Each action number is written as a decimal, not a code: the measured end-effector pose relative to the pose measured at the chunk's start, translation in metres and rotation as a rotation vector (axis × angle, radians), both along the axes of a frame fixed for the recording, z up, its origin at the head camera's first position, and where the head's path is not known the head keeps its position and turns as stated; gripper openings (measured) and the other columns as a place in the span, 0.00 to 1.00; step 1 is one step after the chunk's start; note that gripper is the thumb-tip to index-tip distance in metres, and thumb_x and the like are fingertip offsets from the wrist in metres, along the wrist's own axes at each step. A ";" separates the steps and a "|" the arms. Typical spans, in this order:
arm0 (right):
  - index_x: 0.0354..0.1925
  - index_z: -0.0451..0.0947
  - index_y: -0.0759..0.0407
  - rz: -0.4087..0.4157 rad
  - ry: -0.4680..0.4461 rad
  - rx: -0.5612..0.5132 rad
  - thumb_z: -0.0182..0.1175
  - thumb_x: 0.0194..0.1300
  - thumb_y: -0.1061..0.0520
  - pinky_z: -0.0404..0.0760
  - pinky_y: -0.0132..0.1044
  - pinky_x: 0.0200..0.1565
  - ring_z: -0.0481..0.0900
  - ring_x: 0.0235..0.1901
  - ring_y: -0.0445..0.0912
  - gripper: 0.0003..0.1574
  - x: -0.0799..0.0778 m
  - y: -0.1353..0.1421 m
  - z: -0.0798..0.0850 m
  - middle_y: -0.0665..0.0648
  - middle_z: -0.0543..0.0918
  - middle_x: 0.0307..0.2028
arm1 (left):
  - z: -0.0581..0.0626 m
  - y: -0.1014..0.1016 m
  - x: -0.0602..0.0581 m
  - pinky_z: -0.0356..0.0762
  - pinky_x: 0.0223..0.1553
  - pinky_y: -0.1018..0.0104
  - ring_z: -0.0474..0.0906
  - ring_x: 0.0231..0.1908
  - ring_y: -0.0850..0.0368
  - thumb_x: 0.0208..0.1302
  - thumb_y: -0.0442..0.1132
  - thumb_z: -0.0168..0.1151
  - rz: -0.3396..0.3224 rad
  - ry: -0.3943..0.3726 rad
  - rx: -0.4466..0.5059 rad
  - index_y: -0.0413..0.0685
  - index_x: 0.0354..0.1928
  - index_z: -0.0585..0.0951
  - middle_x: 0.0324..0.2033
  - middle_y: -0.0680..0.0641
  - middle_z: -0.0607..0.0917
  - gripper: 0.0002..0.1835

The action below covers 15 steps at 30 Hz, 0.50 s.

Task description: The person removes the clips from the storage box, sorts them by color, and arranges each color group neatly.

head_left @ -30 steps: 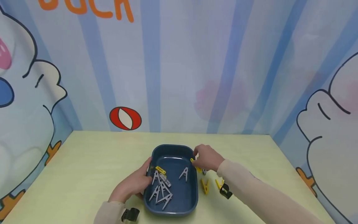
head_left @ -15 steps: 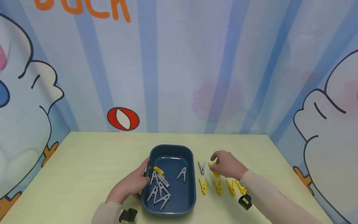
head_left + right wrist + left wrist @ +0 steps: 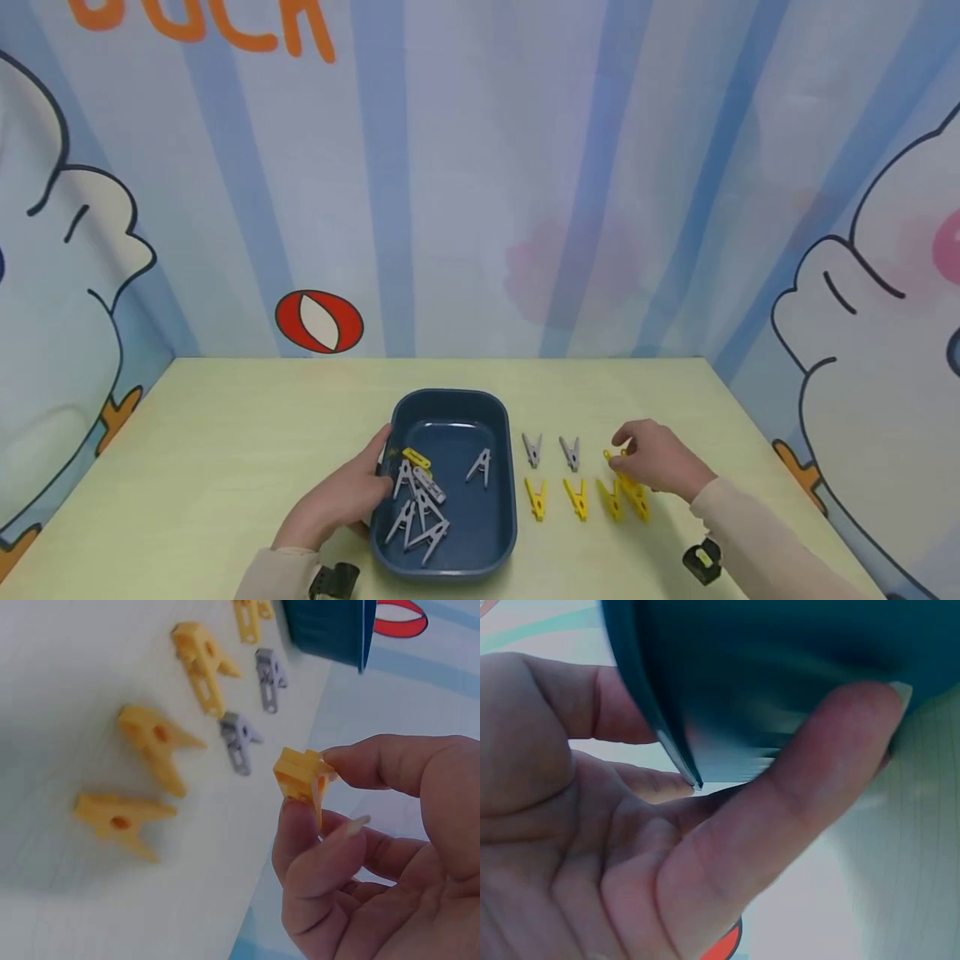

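The right hand [image 3: 660, 457], with bent fingers [image 3: 322, 877], pinched a yellow clip [image 3: 296, 772] between the blue box [image 3: 476, 525] and the right edge of the table [image 3: 723, 425]. The left hand [image 3: 337, 498] held on to the box's left side, thumb [image 3: 384, 487] by the rim. Both arms [image 3: 765, 533] were held out.

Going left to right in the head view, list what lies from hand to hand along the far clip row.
Left hand, blue tray, first gray clip, second gray clip, held yellow clip, right hand.
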State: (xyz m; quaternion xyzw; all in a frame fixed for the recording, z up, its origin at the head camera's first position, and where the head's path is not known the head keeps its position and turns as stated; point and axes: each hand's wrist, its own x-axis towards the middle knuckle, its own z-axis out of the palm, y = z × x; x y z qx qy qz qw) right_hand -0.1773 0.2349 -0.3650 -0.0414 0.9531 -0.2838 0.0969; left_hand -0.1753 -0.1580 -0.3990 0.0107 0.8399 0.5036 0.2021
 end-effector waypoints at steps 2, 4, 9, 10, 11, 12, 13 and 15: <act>0.52 0.76 0.72 -0.015 0.000 0.005 0.63 0.64 0.59 0.79 0.41 0.24 0.77 0.26 0.48 0.22 0.001 0.008 -0.003 0.59 0.78 0.37 | 0.000 0.000 0.000 0.83 0.24 0.47 0.80 0.41 0.39 0.66 0.31 0.49 0.000 -0.003 -0.011 0.52 0.80 0.45 0.69 0.29 0.62 0.43; 0.52 0.76 0.72 -0.032 -0.006 0.007 0.63 0.64 0.59 0.79 0.41 0.24 0.78 0.26 0.48 0.22 0.002 0.016 -0.007 0.59 0.78 0.37 | 0.000 0.000 -0.001 0.83 0.25 0.47 0.80 0.41 0.39 0.66 0.31 0.49 -0.002 -0.006 -0.017 0.51 0.80 0.45 0.69 0.29 0.62 0.43; 0.52 0.76 0.73 -0.078 -0.028 0.011 0.63 0.64 0.59 0.78 0.41 0.24 0.77 0.27 0.47 0.23 0.003 0.033 -0.016 0.59 0.78 0.36 | 0.000 0.000 0.000 0.83 0.25 0.46 0.79 0.43 0.38 0.66 0.31 0.49 -0.001 -0.010 -0.017 0.51 0.79 0.44 0.69 0.28 0.62 0.43; 0.52 0.76 0.73 -0.084 -0.032 0.012 0.63 0.64 0.59 0.78 0.42 0.24 0.77 0.27 0.47 0.23 0.003 0.037 -0.017 0.59 0.79 0.36 | 0.000 0.000 0.000 0.83 0.25 0.46 0.79 0.44 0.38 0.66 0.31 0.49 -0.001 -0.008 -0.018 0.51 0.79 0.44 0.69 0.29 0.62 0.43; 0.53 0.75 0.73 -0.087 -0.035 0.013 0.63 0.65 0.58 0.79 0.42 0.24 0.77 0.28 0.46 0.23 0.003 0.040 -0.017 0.59 0.79 0.37 | 0.000 0.000 0.000 0.83 0.25 0.46 0.79 0.44 0.37 0.66 0.31 0.49 -0.002 -0.005 -0.019 0.50 0.79 0.44 0.69 0.28 0.62 0.43; 0.53 0.75 0.74 -0.091 -0.038 0.013 0.63 0.65 0.58 0.79 0.42 0.24 0.77 0.28 0.46 0.24 0.003 0.043 -0.018 0.59 0.79 0.37 | 0.000 0.000 0.000 0.83 0.25 0.46 0.79 0.45 0.37 0.66 0.31 0.48 -0.002 -0.003 -0.020 0.50 0.79 0.44 0.68 0.28 0.62 0.43; 0.54 0.75 0.74 -0.094 -0.041 0.013 0.62 0.65 0.58 0.79 0.42 0.25 0.78 0.29 0.46 0.24 0.004 0.046 -0.018 0.60 0.79 0.37 | 0.001 0.000 0.000 0.83 0.25 0.46 0.79 0.45 0.37 0.66 0.31 0.48 -0.004 0.000 -0.021 0.50 0.79 0.44 0.68 0.28 0.62 0.43; 0.55 0.74 0.75 -0.103 -0.053 0.010 0.62 0.66 0.57 0.78 0.42 0.25 0.78 0.29 0.46 0.25 0.005 0.053 -0.019 0.60 0.80 0.38 | 0.001 0.001 0.000 0.83 0.24 0.46 0.79 0.46 0.36 0.66 0.31 0.48 -0.008 0.003 -0.023 0.49 0.79 0.44 0.68 0.28 0.62 0.42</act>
